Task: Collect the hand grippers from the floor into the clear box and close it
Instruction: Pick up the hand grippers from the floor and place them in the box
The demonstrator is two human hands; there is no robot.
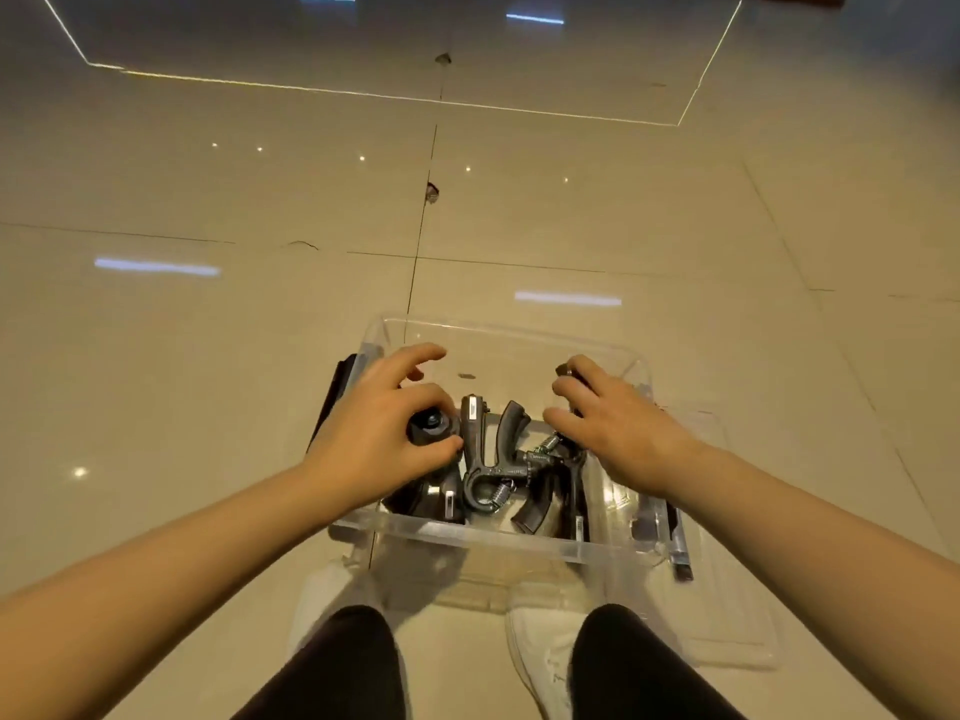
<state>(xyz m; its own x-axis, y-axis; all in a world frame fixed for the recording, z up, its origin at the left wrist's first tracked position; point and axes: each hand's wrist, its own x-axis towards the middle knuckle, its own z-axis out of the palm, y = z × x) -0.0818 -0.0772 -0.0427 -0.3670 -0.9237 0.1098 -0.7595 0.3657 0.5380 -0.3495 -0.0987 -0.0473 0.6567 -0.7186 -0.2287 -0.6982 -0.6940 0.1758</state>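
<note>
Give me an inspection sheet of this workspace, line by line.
Surface: glossy beige tiled floor, with cracks and chips along a tile joint.
Job's things: clear box open on the floor; several black hand grippers lie jumbled inside. Clear lid lies flat beside and partly under the box, not yet on.
Clutter: nothing seen.
Hands: left hand inside the box, fingers curled round a black knob; right hand reaches in, fingers bent round a black gripper handle.
Cables: nothing seen.
Surroundings: ceiling lights reflected in the tiles; the person's dark trousers and white shoes at the bottom edge.
</note>
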